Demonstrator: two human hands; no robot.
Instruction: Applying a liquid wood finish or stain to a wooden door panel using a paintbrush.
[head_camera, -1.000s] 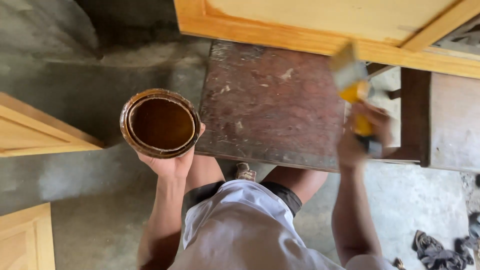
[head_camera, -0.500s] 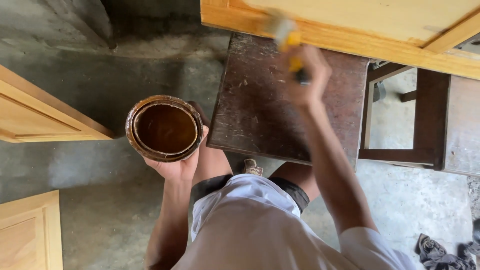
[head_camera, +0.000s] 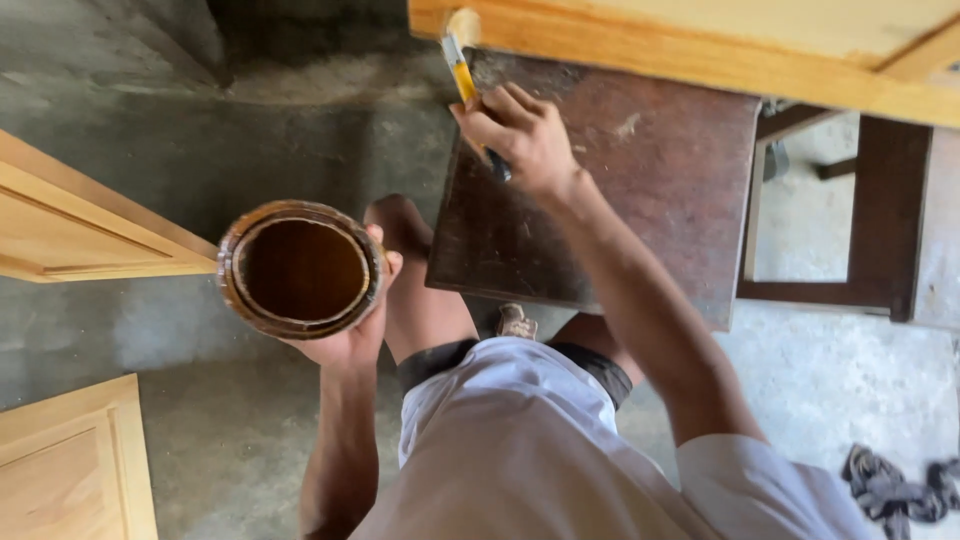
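My left hand (head_camera: 352, 330) holds a round tin (head_camera: 301, 268) of dark brown varnish from below, level, over the concrete floor. My right hand (head_camera: 520, 135) grips a yellow-handled paintbrush (head_camera: 462, 62). Its bristles press on the near edge of a pale wooden panel (head_camera: 700, 45) at its left end. The panel lies across a dark brown wooden stool (head_camera: 640, 190) directly in front of me. My knees and white shorts fill the bottom of the view.
Two more pale wooden panels are on the left, one leaning (head_camera: 70, 220) and one at the lower corner (head_camera: 70, 470). A dark rag (head_camera: 895, 485) lies on the concrete floor (head_camera: 850, 380) at lower right. The stool's frame (head_camera: 880, 220) extends right.
My right hand has swept the brush leftward along the panel's edge, from the right side to the left end. The tin has stayed in my left hand.
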